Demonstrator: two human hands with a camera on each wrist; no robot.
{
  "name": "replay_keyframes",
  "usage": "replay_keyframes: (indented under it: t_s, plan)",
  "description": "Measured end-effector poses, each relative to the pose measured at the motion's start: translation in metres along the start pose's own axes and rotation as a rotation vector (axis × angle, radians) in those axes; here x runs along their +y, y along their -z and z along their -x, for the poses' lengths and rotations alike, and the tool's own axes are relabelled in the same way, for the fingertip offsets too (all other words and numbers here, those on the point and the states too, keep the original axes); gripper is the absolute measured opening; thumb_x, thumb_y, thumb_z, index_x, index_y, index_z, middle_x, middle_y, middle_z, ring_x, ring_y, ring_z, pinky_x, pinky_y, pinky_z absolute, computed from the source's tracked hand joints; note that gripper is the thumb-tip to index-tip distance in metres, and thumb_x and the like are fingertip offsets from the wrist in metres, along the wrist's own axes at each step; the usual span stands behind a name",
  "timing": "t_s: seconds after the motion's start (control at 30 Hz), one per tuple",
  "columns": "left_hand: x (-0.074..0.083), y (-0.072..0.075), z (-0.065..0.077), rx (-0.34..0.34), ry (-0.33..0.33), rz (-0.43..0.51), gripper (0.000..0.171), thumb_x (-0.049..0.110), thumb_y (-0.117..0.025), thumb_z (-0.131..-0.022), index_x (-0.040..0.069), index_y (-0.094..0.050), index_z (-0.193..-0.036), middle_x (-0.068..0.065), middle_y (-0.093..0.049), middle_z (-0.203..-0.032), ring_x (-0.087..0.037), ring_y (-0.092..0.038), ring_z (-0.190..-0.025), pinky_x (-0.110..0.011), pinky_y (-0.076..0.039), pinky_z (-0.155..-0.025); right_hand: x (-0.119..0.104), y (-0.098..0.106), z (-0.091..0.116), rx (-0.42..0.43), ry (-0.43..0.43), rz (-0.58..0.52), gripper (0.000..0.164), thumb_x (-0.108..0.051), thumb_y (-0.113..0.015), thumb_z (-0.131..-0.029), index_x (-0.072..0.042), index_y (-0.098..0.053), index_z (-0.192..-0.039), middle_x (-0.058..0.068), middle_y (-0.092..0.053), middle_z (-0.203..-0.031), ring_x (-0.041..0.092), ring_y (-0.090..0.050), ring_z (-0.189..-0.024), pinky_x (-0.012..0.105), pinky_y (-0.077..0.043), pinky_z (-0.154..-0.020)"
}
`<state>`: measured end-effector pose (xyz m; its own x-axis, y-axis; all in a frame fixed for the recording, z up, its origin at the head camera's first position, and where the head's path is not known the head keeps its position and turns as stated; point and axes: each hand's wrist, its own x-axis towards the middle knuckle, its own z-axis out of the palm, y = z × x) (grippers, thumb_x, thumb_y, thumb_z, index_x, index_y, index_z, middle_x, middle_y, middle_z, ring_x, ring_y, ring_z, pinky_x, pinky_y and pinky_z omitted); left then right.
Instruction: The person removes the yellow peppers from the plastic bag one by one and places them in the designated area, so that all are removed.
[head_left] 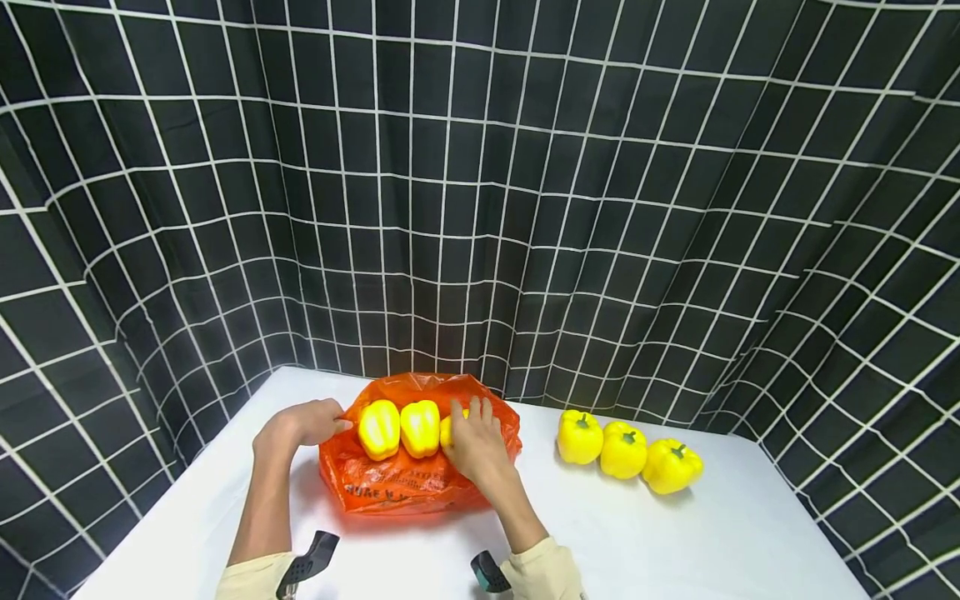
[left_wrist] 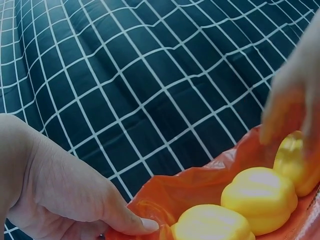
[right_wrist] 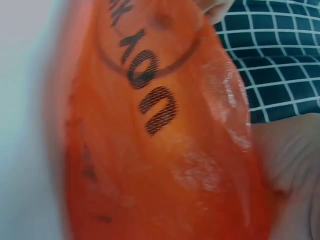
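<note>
An orange-red plastic bag with dark printing lies on the white table, its mouth spread. My left hand pinches the bag's left rim between thumb and fingers. Inside the bag, a yellow bell pepper lies beside a second bell pepper. At the right end of that row is a third bell pepper, partly hidden under my right hand. The right fingers look spread and fairly straight around it, blurred in the left wrist view. The bag's printed side fills much of the right wrist view.
To the right of the bag, three more yellow bell peppers with green stems, among them a middle one, form a row on the white table. A dark curtain with a white grid surrounds the table's back and sides.
</note>
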<state>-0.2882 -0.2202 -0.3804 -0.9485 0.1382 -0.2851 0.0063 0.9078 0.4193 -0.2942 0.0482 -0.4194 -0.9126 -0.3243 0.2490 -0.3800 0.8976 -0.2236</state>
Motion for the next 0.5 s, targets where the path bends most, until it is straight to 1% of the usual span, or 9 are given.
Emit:
replay_keyframes:
  t_s: [0.07,0.13,0.2,0.3,0.37,0.43,0.5]
  plan:
    - [0.0003,0.0,0.0003,0.0,0.004,0.004,0.024,0.02,-0.062,-0.104,0.0,-0.07,-0.114,-0.006,-0.06,-0.085,-0.02,-0.056,-0.083,-0.041,-0.053,-0.084,0.0018,-0.0039,0.0012,-0.021,-0.008,0.078,0.058,-0.011,-0.08,-0.088,-0.002,-0.057,-0.14,0.032,-0.056,-0.138,0.051,-0.056,-0.125,0.059,-0.05,-0.104]
    - [0.0008,0.0001,0.0001,-0.002,-0.005,0.01,0.024,0.019,-0.062,-0.104,0.0,-0.071,-0.114,-0.006,-0.059,-0.083,-0.02,-0.056,-0.081,-0.039,-0.052,-0.081,0.0038,-0.007,0.0016,-0.017,-0.013,0.129,0.06,-0.008,-0.083,-0.084,-0.003,-0.059,-0.139,0.029,-0.057,-0.131,0.046,-0.059,-0.113,0.055,-0.053,-0.096]
    - [0.0011,0.0004,-0.0005,-0.003,-0.019,0.012,0.023,0.018,-0.062,-0.104,0.0,-0.071,-0.113,-0.005,-0.057,-0.08,-0.019,-0.055,-0.08,-0.037,-0.05,-0.08,0.0056,-0.0091,0.0012,0.006,-0.015,0.156,0.061,-0.005,-0.087,-0.079,-0.002,-0.061,-0.135,0.025,-0.057,-0.124,0.041,-0.058,-0.102,0.051,-0.054,-0.087]
    - [0.0011,0.0008,-0.0013,-0.005,-0.041,0.004,0.022,0.015,-0.062,-0.103,-0.001,-0.073,-0.113,-0.004,-0.056,-0.079,-0.018,-0.055,-0.078,-0.035,-0.05,-0.079,0.0078,-0.0111,-0.0003,0.038,-0.023,0.143,0.058,-0.009,-0.092,-0.074,0.003,-0.064,-0.124,0.021,-0.055,-0.117,0.039,-0.056,-0.096,0.048,-0.054,-0.081]
    - [0.0005,0.0006,-0.0021,-0.003,-0.051,0.001,0.02,0.014,-0.062,-0.103,-0.001,-0.073,-0.111,-0.004,-0.056,-0.078,-0.018,-0.055,-0.078,-0.034,-0.049,-0.078,0.0089,-0.0111,-0.0009,0.049,-0.026,0.118,0.055,-0.014,-0.093,-0.073,0.005,-0.066,-0.117,0.02,-0.055,-0.113,0.039,-0.055,-0.093,0.047,-0.054,-0.079]
    - [-0.0001,0.0006,-0.0022,0.001,-0.054,-0.005,0.019,0.012,-0.062,-0.102,0.0,-0.074,-0.111,-0.003,-0.056,-0.077,-0.018,-0.055,-0.077,-0.034,-0.049,-0.078,0.0092,-0.0099,-0.0011,0.053,-0.029,0.086,0.053,-0.017,-0.093,-0.072,0.007,-0.067,-0.111,0.021,-0.056,-0.11,0.039,-0.055,-0.092,0.048,-0.055,-0.08]
    - [-0.0007,0.0011,-0.0021,0.008,-0.06,-0.008,0.017,0.011,-0.061,-0.102,0.001,-0.074,-0.109,-0.003,-0.053,-0.075,-0.018,-0.053,-0.075,-0.034,-0.048,-0.077,0.0089,-0.0075,-0.0013,0.057,-0.03,0.065,0.054,-0.02,-0.094,-0.071,0.008,-0.068,-0.108,0.022,-0.057,-0.109,0.039,-0.054,-0.091,0.049,-0.056,-0.081]
